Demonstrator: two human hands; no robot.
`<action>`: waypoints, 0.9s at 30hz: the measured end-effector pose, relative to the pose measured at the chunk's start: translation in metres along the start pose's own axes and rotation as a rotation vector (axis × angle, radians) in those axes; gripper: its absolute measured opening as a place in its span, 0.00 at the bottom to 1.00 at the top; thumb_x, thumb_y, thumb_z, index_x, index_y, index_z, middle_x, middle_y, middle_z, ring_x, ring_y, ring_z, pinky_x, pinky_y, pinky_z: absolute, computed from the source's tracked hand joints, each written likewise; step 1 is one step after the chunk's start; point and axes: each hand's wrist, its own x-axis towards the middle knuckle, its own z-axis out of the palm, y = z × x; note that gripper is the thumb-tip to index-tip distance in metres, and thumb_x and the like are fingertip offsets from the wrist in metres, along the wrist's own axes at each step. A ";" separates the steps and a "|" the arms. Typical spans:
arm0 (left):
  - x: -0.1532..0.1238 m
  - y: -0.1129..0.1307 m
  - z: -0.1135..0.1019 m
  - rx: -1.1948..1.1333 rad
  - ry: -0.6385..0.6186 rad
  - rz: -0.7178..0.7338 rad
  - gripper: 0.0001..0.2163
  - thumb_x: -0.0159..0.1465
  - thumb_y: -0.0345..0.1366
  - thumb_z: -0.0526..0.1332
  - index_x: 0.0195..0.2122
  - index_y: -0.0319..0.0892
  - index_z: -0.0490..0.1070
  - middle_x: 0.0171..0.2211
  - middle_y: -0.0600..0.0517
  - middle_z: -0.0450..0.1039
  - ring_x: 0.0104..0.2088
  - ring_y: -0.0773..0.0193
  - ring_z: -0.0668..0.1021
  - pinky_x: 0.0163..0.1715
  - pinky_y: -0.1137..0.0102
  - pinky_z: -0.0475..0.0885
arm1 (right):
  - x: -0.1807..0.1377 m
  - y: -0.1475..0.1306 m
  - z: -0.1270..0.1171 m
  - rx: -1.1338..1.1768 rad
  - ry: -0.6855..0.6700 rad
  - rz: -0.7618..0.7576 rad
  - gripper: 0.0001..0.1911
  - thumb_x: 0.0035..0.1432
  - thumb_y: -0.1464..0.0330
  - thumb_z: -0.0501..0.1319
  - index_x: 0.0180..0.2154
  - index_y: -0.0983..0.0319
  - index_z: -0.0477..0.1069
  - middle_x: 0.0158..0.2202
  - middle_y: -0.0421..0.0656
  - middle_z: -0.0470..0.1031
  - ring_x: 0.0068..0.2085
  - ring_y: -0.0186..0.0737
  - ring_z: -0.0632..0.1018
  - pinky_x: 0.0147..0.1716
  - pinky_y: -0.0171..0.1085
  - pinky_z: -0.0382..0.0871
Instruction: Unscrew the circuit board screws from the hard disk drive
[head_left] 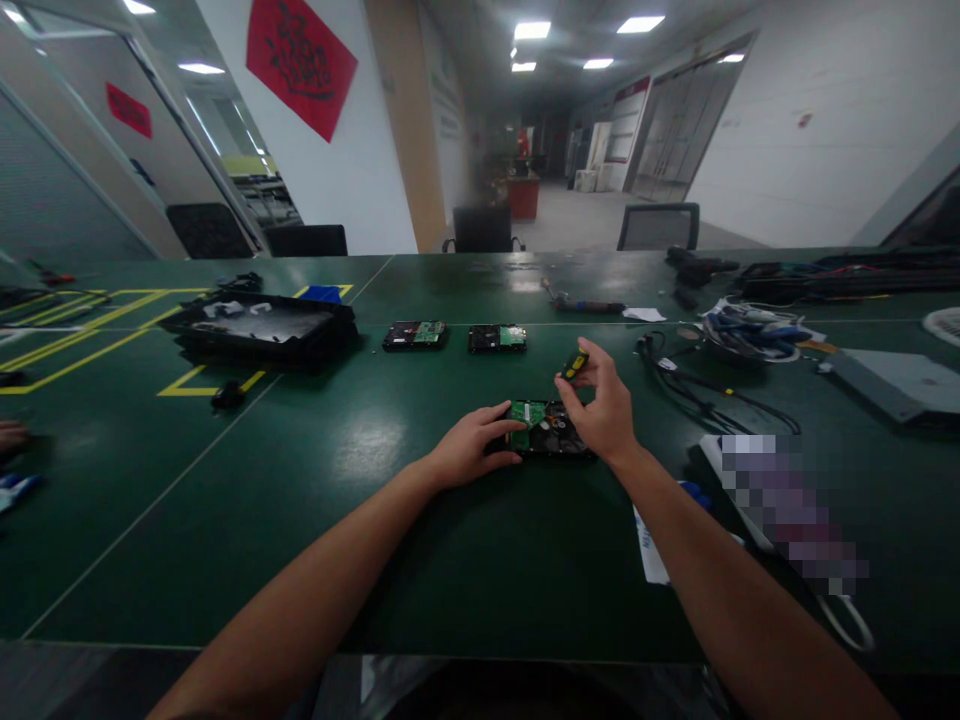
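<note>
A hard drive (546, 428) lies circuit board up on the green table, in front of me. My left hand (472, 447) grips its left edge, fingers curled over it. My right hand (600, 405) hovers over the drive's right side and pinches a small screwdriver with a yellow and black handle (575, 365), held upright above the board. Two more hard drives (415, 335) (497, 338) lie side by side farther back on the table.
A black tray (262, 330) sits at the back left on yellow floor-style markings. Cables (697, 385), a tool bundle (750, 330) and a grey panel (892, 380) crowd the right. Papers (649, 540) lie near my right forearm. Another person's hand (11, 437) shows at the far left.
</note>
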 end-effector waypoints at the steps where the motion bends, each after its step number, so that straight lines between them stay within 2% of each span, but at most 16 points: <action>1: 0.000 0.000 0.000 0.000 0.000 0.000 0.26 0.66 0.47 0.68 0.64 0.51 0.68 0.72 0.43 0.55 0.68 0.46 0.66 0.64 0.48 0.65 | 0.000 0.000 0.000 -0.027 0.007 -0.010 0.35 0.62 0.64 0.65 0.67 0.53 0.58 0.55 0.49 0.75 0.42 0.47 0.81 0.44 0.51 0.82; 4: 0.000 0.001 -0.001 -0.002 -0.001 0.002 0.26 0.66 0.48 0.68 0.64 0.50 0.69 0.72 0.42 0.55 0.68 0.46 0.66 0.64 0.48 0.65 | 0.000 -0.001 -0.001 -0.055 0.008 -0.024 0.35 0.61 0.63 0.65 0.67 0.53 0.59 0.55 0.49 0.74 0.41 0.47 0.80 0.43 0.51 0.82; 9: 0.000 0.002 -0.002 -0.014 -0.006 -0.003 0.26 0.66 0.48 0.68 0.64 0.52 0.68 0.72 0.43 0.55 0.67 0.45 0.67 0.64 0.47 0.65 | 0.001 -0.002 -0.002 0.015 -0.013 0.012 0.35 0.65 0.66 0.61 0.70 0.54 0.54 0.53 0.49 0.77 0.45 0.48 0.82 0.51 0.52 0.80; 15: 0.000 0.000 -0.001 -0.007 -0.001 -0.004 0.26 0.66 0.48 0.68 0.64 0.52 0.68 0.72 0.43 0.55 0.67 0.45 0.66 0.64 0.47 0.65 | 0.001 -0.001 -0.002 -0.088 0.037 -0.014 0.35 0.61 0.62 0.66 0.67 0.51 0.59 0.54 0.49 0.75 0.38 0.47 0.80 0.44 0.55 0.82; 20: 0.001 -0.001 0.000 -0.007 0.001 -0.006 0.26 0.66 0.49 0.68 0.64 0.51 0.69 0.72 0.42 0.55 0.67 0.45 0.67 0.64 0.48 0.66 | 0.000 -0.002 -0.002 -0.017 -0.009 -0.002 0.35 0.66 0.66 0.60 0.71 0.53 0.53 0.58 0.50 0.74 0.46 0.49 0.82 0.51 0.53 0.80; 27: 0.000 0.000 -0.001 -0.003 0.003 -0.003 0.26 0.66 0.48 0.68 0.64 0.52 0.68 0.72 0.43 0.55 0.67 0.45 0.67 0.64 0.48 0.65 | 0.001 -0.001 -0.002 -0.059 0.044 -0.013 0.33 0.62 0.63 0.65 0.67 0.52 0.60 0.53 0.49 0.75 0.40 0.47 0.80 0.44 0.53 0.82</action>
